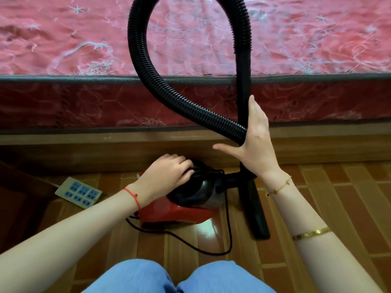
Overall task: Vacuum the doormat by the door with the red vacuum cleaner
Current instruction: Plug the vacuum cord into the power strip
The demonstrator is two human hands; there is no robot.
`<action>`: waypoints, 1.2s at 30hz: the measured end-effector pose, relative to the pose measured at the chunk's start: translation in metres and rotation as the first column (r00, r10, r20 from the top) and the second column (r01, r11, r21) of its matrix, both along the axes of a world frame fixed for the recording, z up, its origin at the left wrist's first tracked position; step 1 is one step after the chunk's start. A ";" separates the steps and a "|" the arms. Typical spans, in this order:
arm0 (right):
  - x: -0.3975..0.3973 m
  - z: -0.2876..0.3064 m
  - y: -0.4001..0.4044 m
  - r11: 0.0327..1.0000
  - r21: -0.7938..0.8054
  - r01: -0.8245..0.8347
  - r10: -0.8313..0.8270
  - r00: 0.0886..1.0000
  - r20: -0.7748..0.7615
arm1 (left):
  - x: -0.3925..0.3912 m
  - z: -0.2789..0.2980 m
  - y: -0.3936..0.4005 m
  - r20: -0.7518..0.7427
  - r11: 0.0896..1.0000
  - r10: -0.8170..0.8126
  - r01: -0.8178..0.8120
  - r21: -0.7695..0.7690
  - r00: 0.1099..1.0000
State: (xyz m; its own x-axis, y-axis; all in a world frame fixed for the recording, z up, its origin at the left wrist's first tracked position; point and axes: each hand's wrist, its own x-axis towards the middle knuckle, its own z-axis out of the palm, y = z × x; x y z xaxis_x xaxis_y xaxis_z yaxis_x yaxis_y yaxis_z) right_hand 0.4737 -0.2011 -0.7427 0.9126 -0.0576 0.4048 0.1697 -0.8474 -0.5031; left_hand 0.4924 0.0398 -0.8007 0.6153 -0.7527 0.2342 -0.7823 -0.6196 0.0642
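On floor by bed: vacuum (186, 208) handle is clenched by left hand (167, 176); wand (244, 102) only steadied by flat, unclosed right hand (256, 142). Body judged light, hose (169, 89) floppy.

No legible text, brand, number or sign found. The red and black plastic vacuum cleaner (186, 199) shows no readable label. The pale rectangular power strip (79, 192) bears only blue socket faces, no lettering discernible.

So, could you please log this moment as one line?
left hand: on red vacuum cleaner | right hand: open against wand | doormat: unseen
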 end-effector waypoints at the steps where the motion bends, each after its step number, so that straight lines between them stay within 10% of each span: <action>1: 0.001 0.002 0.002 1.000 -0.008 -0.005 0.005 1.000 0.015 | -0.001 -0.001 0.001 -0.035 1.000 0.007 -0.008 -0.018 0.999; 15: 0.003 0.015 0.028 0.976 -0.134 -0.172 0.190 0.973 0.133 | -0.005 0.009 0.004 -0.091 0.997 0.055 -0.060 -0.058 0.994; 26: 0.001 0.030 0.086 0.851 -0.389 -0.354 0.483 0.818 0.311 | -0.010 0.037 0.068 -0.110 0.865 0.409 -0.423 -0.269 0.906; 36: 0.038 -0.006 0.185 0.770 -0.391 -0.504 0.470 0.863 -0.186 | -0.036 0.044 0.149 -0.110 0.738 0.600 -0.602 -0.306 0.792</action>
State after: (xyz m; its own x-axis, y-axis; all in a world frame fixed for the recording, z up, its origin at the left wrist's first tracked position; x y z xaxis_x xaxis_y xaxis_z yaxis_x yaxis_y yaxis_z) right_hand 0.5117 -0.0157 -0.7488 0.7998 0.5592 0.2181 0.5940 -0.7897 -0.1537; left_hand 0.4560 0.1883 -0.7572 0.9164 -0.1139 0.3838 -0.2537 -0.9069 0.3365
